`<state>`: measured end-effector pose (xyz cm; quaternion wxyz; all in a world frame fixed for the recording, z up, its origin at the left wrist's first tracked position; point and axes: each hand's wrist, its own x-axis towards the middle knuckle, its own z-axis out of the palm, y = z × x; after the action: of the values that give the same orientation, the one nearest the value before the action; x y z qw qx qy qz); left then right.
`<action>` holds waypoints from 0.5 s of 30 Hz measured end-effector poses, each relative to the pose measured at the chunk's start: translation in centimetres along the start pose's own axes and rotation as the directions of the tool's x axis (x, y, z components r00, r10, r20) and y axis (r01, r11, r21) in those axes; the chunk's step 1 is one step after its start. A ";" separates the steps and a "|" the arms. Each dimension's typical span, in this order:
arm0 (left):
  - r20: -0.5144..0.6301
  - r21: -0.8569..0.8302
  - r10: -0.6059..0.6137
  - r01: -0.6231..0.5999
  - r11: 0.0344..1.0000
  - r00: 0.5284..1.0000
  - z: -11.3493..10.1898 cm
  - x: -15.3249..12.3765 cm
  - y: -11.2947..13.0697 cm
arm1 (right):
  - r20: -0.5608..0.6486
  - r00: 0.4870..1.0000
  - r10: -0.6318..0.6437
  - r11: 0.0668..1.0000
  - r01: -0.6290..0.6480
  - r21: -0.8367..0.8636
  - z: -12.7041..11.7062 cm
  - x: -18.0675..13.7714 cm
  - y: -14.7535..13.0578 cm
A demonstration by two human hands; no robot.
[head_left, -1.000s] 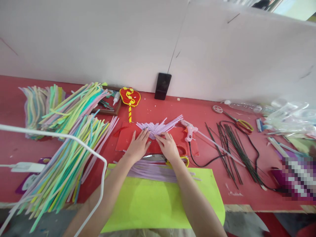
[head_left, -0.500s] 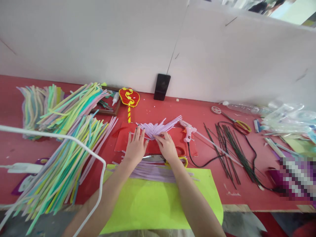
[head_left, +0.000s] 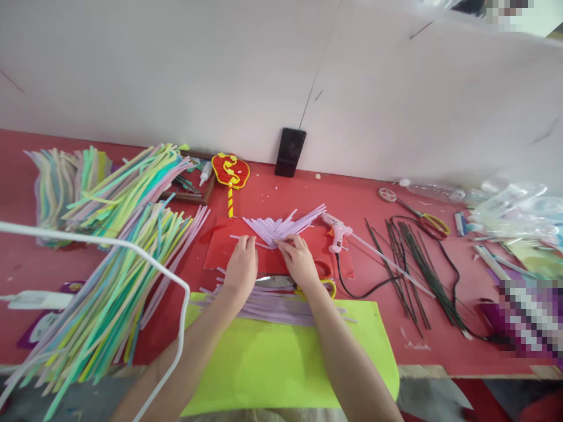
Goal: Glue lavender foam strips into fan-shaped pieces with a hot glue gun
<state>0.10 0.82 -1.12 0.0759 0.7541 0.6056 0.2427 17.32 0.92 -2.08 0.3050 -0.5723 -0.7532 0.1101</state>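
Observation:
Lilac pipe cleaners form a V-shaped woven piece point(head_left: 281, 228) on a red board point(head_left: 220, 258). My right hand point(head_left: 299, 259) pinches its lower point. To the left, my left hand point(head_left: 241, 265) has its fingers drawn together on a loose lilac pipe cleaner point(head_left: 263, 245) that slants toward that point; the exact grip is partly hidden. Scissors point(head_left: 275, 282) with orange and yellow handles lie under my right wrist. A row of lilac pipe cleaners point(head_left: 272, 308) rests nearer me on a yellow-green sheet point(head_left: 281, 363). Beside the board's right edge lies a pink glue gun point(head_left: 338, 232).
Bundles of pastel pipe cleaners point(head_left: 118, 293) cover the left, crossed by a white bent rod point(head_left: 145, 258). A red-yellow fan point(head_left: 231, 173) and a phone point(head_left: 290, 152) stand at the back. Dark stems point(head_left: 422, 269), more scissors point(head_left: 426, 221) and plastic bags point(head_left: 514, 208) lie right.
My left hand has pulled back from the woven piece, its spread fingers now curled together at the loose strip. My right hand stays at the point.

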 end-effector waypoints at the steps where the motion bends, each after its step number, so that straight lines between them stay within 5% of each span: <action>1: 0.022 -0.001 0.012 -0.012 1.000 1.000 0.0 0.1 0.0 | -0.004 1.000 -0.001 1.000 0.001 0.003 0.0 0.0 0.0; 15: 0.169 -0.016 0.152 -0.151 0.988 0.974 -0.3 0.7 0.3 | -0.043 0.999 0.001 0.996 0.003 0.086 -0.4 -0.1 -0.3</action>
<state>0.34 1.35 -0.51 0.1094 0.8159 0.5373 0.1835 17.35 0.62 -1.63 0.3456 -0.5605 -0.7413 0.1300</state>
